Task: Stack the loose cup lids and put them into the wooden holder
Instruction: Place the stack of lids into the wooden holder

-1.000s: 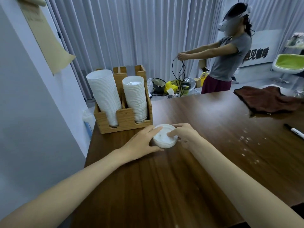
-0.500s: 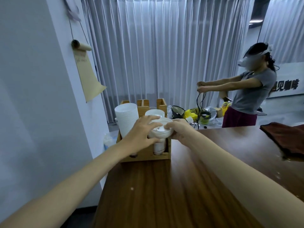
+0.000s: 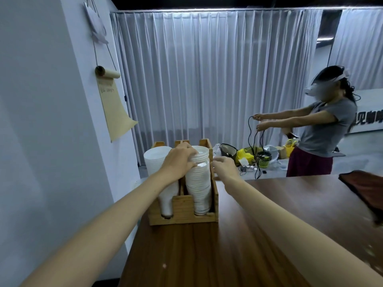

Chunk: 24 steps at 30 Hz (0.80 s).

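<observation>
The wooden holder stands at the table's far left corner. Its right compartment holds a tall stack of white cup lids. My left hand lies over the top left of that stack, fingers curled round the uppermost lids. Just right of the holder's side wall, my right hand hovers with relaxed fingers that hold nothing and stay off the lids. A stack of white cups fills the left compartment, partly hidden behind my left wrist.
The brown wooden table stretches toward me and to the right. A dark brown cloth lies at its right edge. A white wall runs close along the left. Behind the table a person handles a black cable.
Both hands lifted the small lid stack off the table and set it onto the lids in the right compartment. My right hand has come off to the right; the view tilted upward.
</observation>
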Each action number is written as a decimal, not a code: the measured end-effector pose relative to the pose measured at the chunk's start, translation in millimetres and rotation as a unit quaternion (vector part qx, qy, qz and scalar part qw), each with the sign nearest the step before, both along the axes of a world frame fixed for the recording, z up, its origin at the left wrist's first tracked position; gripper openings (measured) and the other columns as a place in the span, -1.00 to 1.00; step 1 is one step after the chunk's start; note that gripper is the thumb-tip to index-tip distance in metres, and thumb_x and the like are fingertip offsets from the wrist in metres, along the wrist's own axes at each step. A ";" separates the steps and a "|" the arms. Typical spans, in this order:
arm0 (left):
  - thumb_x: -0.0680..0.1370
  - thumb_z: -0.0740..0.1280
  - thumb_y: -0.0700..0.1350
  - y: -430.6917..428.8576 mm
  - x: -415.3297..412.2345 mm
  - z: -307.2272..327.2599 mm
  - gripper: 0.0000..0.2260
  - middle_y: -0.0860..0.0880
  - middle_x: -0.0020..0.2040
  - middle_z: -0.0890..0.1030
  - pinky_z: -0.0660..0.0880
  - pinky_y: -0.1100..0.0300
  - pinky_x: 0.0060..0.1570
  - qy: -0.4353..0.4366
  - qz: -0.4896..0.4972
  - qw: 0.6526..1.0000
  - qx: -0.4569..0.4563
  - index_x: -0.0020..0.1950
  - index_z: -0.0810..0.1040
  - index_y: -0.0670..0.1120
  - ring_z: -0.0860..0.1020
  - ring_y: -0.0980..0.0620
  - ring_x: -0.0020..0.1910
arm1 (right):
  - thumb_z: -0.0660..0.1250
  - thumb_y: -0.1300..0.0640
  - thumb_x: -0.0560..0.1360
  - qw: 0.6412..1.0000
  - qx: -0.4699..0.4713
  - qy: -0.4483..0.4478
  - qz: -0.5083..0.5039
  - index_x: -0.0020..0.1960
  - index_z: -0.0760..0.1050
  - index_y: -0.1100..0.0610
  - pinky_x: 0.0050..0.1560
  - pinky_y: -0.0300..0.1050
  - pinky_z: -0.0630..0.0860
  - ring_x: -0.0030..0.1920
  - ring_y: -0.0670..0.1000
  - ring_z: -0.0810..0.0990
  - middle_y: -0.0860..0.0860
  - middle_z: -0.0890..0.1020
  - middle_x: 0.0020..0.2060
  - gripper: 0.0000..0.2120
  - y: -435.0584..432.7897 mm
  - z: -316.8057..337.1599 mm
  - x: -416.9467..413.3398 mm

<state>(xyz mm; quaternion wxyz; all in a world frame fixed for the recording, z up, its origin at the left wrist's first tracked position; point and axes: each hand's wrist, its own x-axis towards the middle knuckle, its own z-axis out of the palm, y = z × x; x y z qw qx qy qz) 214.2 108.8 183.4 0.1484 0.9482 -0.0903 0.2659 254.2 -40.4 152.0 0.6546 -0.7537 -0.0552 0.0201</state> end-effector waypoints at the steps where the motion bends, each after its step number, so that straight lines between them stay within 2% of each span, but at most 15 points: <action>1: 0.45 0.45 -0.12 -1.4 3.2 0.1 -0.66 -0.04 0.12 0.50 0.45 0.02 0.12 0.007 0.005 1.000 -0.003 0.20 0.57 -0.13 0.49 -0.07 0.08 | 0.23 0.30 0.50 1.000 0.004 0.006 0.010 0.25 0.49 0.28 -0.29 -0.12 0.54 -0.09 0.07 0.49 0.14 0.54 -0.05 -0.67 1.4 -2.5 1.1; 5: 0.47 0.42 -0.10 -3.5 10.8 -0.4 -0.65 -0.08 0.12 0.49 0.42 -0.01 0.15 0.043 0.003 0.999 0.015 0.23 0.54 -0.14 0.48 -0.08 0.07 | 0.27 0.36 0.48 0.998 0.046 0.029 0.029 0.39 0.32 0.22 -0.41 -0.20 0.49 -0.24 0.04 0.53 0.20 0.51 0.02 -0.52 8.1 -9.8 2.3; 8: 0.52 0.36 -0.08 -1.7 12.8 -0.6 -0.67 -0.10 0.17 0.49 0.36 0.00 0.20 0.072 -0.003 0.997 0.026 0.26 0.52 -0.13 0.45 -0.08 0.15 | 0.31 0.37 0.46 0.998 0.044 0.026 0.033 0.42 0.27 0.25 -0.41 -0.20 0.51 -0.29 0.02 0.55 0.27 0.52 0.14 -0.45 9.8 -14.1 2.6; 11: 0.58 0.24 -0.03 0.2 14.9 0.8 -0.69 -0.07 0.24 0.47 0.23 0.04 0.21 0.086 0.024 0.993 0.080 0.30 0.50 -0.06 0.39 -0.04 0.25 | 0.32 0.36 0.48 0.999 0.032 0.018 0.036 0.42 0.27 0.31 -0.37 -0.17 0.53 -0.29 0.01 0.54 0.26 0.53 0.10 -0.47 10.6 -18.0 3.5; 14: 0.61 0.19 -0.03 1.5 14.2 1.3 -0.71 -0.03 0.24 0.45 0.13 0.06 0.20 0.088 0.032 0.989 0.111 0.31 0.49 -0.02 0.34 -0.01 0.27 | 0.34 0.34 0.48 0.999 0.031 0.014 0.029 0.45 0.24 0.28 -0.34 -0.15 0.55 -0.28 0.01 0.56 0.26 0.52 0.15 -0.42 12.4 -21.0 5.2; 18: 0.61 0.17 -0.07 -0.5 12.4 -2.1 -0.72 -0.02 0.18 0.45 0.12 0.08 0.17 0.074 0.029 0.988 0.132 0.29 0.50 -0.01 0.34 0.01 0.23 | 0.37 0.32 0.48 0.999 0.026 -0.006 0.035 0.37 0.33 0.24 -0.30 -0.13 0.58 -0.22 0.02 0.57 0.18 0.54 0.00 -0.50 14.8 -20.1 5.1; 24: 0.64 0.09 -0.04 -3.7 11.9 0.9 -0.72 -0.03 0.16 0.45 0.13 0.06 0.15 0.091 0.032 0.987 0.126 0.26 0.50 -0.02 0.34 -0.01 0.22 | 0.40 0.25 0.48 0.999 0.000 -0.022 0.026 0.39 0.33 0.20 -0.32 -0.13 0.57 0.02 0.14 0.60 0.19 0.54 0.13 -0.49 16.0 -20.1 5.3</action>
